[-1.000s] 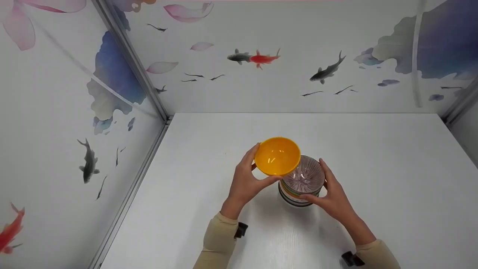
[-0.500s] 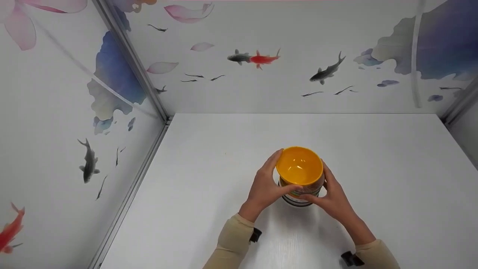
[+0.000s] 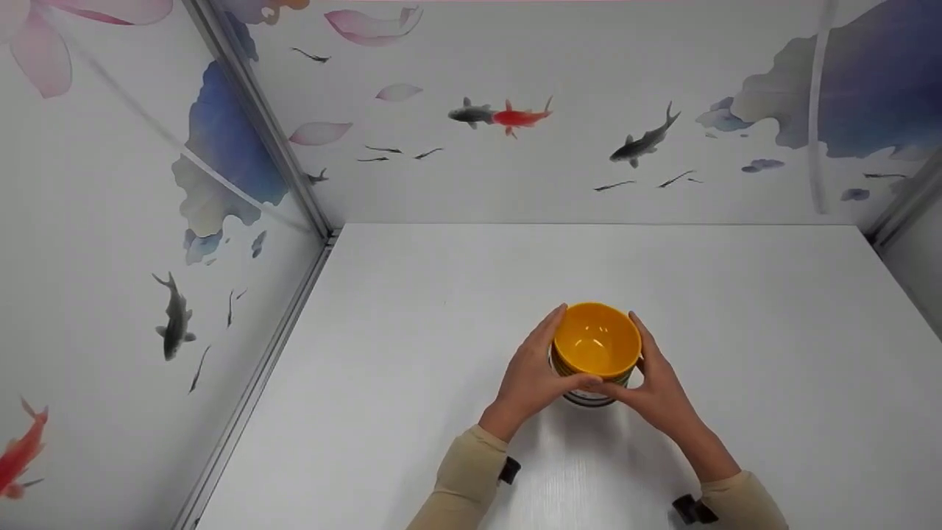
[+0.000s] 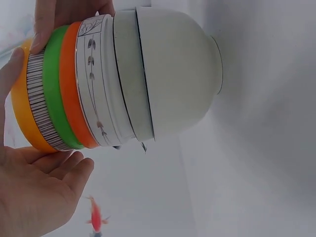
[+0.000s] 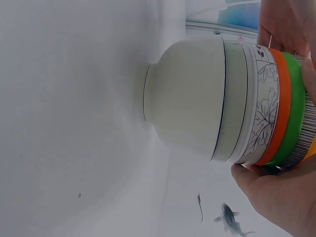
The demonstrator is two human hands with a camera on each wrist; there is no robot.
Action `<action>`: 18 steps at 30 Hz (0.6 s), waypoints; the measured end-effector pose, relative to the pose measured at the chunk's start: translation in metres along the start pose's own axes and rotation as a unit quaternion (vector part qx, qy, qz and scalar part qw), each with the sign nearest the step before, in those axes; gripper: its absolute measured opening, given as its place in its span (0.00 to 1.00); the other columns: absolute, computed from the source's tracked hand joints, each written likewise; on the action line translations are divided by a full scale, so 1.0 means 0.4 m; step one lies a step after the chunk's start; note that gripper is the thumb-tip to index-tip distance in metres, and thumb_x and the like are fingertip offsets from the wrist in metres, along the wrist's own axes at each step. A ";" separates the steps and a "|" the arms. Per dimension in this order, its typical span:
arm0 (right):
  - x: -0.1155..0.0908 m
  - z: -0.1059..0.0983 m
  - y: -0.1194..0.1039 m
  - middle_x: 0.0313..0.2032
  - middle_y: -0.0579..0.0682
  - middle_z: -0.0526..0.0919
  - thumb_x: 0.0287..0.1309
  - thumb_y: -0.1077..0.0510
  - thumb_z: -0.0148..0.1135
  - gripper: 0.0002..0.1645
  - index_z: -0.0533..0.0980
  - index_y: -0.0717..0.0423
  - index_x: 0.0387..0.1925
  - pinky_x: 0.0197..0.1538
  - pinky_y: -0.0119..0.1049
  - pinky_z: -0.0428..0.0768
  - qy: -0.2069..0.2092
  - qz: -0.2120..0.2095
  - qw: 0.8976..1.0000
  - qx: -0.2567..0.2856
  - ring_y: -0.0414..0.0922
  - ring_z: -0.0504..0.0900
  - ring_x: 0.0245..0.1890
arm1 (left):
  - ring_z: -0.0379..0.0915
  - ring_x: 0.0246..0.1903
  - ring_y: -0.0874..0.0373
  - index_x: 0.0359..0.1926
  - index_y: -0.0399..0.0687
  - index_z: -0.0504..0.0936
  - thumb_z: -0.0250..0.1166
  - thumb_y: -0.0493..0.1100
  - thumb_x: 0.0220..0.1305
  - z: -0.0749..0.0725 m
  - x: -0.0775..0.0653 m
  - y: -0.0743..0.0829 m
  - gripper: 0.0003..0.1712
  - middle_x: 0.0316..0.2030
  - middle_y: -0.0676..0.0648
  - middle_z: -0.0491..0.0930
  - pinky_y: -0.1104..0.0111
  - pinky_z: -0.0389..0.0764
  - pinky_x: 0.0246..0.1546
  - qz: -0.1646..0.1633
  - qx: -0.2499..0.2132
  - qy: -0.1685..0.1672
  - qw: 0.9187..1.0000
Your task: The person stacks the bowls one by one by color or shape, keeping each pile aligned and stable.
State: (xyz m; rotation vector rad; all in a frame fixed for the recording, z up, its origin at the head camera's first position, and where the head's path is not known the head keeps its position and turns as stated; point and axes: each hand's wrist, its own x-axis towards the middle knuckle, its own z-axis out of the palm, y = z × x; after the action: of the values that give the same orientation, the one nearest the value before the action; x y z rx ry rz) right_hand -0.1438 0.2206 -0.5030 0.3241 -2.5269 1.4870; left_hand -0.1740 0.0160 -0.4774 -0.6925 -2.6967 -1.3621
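A yellow bowl (image 3: 597, 338) sits mouth up, nested at the top of a stack of bowls. My left hand (image 3: 536, 372) holds it from the left, thumb in front near its rim. From the right, my right hand (image 3: 659, 386) grips the upper stack, its thumb in front by the left thumb. Below the yellow one come a black-and-white striped bowl (image 4: 43, 101), a green bowl (image 4: 61, 94) and an orange bowl (image 4: 74, 89). Lower still are a white bowl with a leaf pattern (image 5: 266, 106) and plain pale bowls, the lowest pale bowl (image 4: 177, 74) standing on its foot.
The stack stands on a white table (image 3: 412, 294). A white back wall (image 3: 559, 191) and a left wall (image 3: 96, 221), both printed with fish and petals, enclose it, with a metal strip (image 3: 257, 118) in their corner. Dark wrist cameras (image 3: 509, 470) are on both sleeves.
My left hand has brought the yellow bowl right and down onto the stack, covering the clear-looking ribbed bowl that was on top. My right hand has stayed at the stack.
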 end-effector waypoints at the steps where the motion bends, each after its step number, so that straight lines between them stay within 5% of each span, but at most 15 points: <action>1: 0.000 0.000 0.001 0.74 0.60 0.61 0.50 0.56 0.78 0.65 0.45 0.59 0.78 0.69 0.58 0.67 0.000 0.001 1.000 0.000 0.58 0.68 0.69 | 0.63 0.72 0.56 0.78 0.51 0.54 0.74 0.62 0.53 0.001 0.000 0.000 0.59 0.76 0.51 0.60 0.62 0.67 0.72 -0.003 -0.003 -0.003 1.000; 11: -0.005 -0.017 0.012 0.76 0.61 0.55 0.50 0.54 0.78 0.67 0.42 0.56 0.79 0.69 0.55 0.64 -0.022 0.010 1.000 -0.008 0.60 0.61 0.73 | 0.54 0.76 0.55 0.80 0.54 0.48 0.72 0.65 0.53 -0.002 -0.005 0.001 0.62 0.79 0.53 0.51 0.56 0.64 0.74 -0.029 -0.006 -0.034 0.999; 18: 0.005 -0.100 0.019 0.77 0.60 0.52 0.58 0.59 0.71 0.61 0.41 0.45 0.80 0.72 0.22 0.59 -0.001 0.002 1.000 -0.016 0.61 0.55 0.75 | 0.45 0.79 0.51 0.80 0.59 0.47 0.68 0.67 0.58 -0.065 0.009 -0.042 0.58 0.80 0.53 0.45 0.48 0.58 0.76 -0.050 -0.007 -0.028 0.998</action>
State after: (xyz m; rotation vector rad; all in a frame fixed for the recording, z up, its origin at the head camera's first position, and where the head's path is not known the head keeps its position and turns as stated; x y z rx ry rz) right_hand -0.1457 0.2592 -0.4897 0.3176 -2.5522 1.4456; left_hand -0.1881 -0.0115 -0.4733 -0.6141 -2.8020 -1.4058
